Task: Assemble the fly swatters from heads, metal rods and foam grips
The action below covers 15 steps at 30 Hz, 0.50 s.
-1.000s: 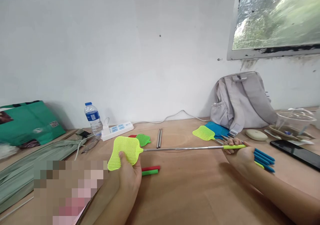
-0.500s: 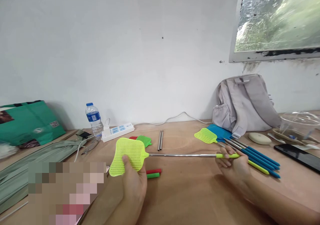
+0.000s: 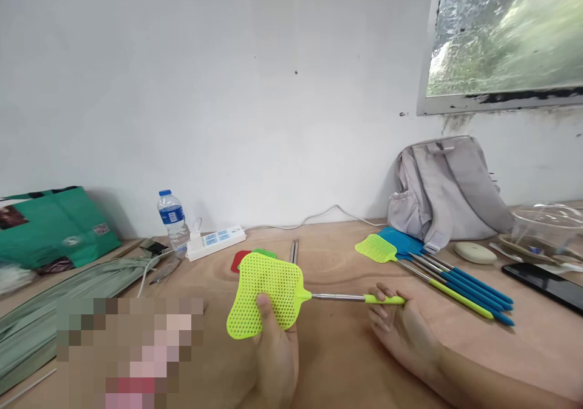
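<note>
A yellow-green fly swatter (image 3: 268, 281) with a perforated head and a telescopic metal rod lies level between my hands. My left hand (image 3: 276, 354) is closed on its head, thumb across the front and fingers behind. My right hand (image 3: 405, 330) is closed round the yellow-green handle at the rod's other end. To the right lie several fly swatters with blue handles (image 3: 476, 287) and one yellow-green swatter (image 3: 376, 248). Behind the held head, a red swatter head (image 3: 239, 259) and a green swatter head (image 3: 265, 253) show only in part, beside two metal rods (image 3: 294, 250).
A power strip (image 3: 216, 243) and a water bottle (image 3: 172, 218) stand near the wall. A grey backpack (image 3: 449, 190), a black phone (image 3: 544, 284) and a clear plastic bowl (image 3: 544, 227) are at the right. The left side holds a green bag (image 3: 59, 227); a pixelated patch covers the front left.
The swatter's rod has shortened as my hands came closer together. My left hand and the head moved right; my right hand moved slightly left and down.
</note>
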Each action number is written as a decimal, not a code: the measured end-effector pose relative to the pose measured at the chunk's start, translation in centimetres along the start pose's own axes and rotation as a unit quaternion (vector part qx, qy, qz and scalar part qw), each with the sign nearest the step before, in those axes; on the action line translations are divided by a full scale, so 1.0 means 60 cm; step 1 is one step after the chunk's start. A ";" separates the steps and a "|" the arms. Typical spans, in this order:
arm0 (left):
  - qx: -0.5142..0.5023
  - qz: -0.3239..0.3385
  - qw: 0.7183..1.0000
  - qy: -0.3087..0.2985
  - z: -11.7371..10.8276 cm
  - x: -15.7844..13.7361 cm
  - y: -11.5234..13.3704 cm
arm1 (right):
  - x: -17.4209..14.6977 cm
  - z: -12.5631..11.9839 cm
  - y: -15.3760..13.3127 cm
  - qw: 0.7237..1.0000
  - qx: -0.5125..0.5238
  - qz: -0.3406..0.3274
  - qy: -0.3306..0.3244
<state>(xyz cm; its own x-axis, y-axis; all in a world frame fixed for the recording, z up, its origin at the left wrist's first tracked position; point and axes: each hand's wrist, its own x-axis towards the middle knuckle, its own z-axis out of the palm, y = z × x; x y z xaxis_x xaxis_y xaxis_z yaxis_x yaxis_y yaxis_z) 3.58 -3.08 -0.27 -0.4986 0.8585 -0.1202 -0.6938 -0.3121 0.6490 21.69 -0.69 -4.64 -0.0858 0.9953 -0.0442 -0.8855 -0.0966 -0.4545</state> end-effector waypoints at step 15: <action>0.054 -0.004 0.993 -0.102 -0.015 0.018 -0.003 | -0.004 0.007 -0.008 0.993 -0.104 0.049 -0.043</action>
<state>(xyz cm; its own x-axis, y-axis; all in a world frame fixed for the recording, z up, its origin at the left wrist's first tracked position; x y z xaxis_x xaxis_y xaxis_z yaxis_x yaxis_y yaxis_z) 2.68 -2.44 -1.17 -0.3705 0.9286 0.0211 -0.6326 -0.2689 0.7263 21.96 -0.90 -4.03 -0.2126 0.9768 -0.0248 -0.7590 -0.1811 -0.6254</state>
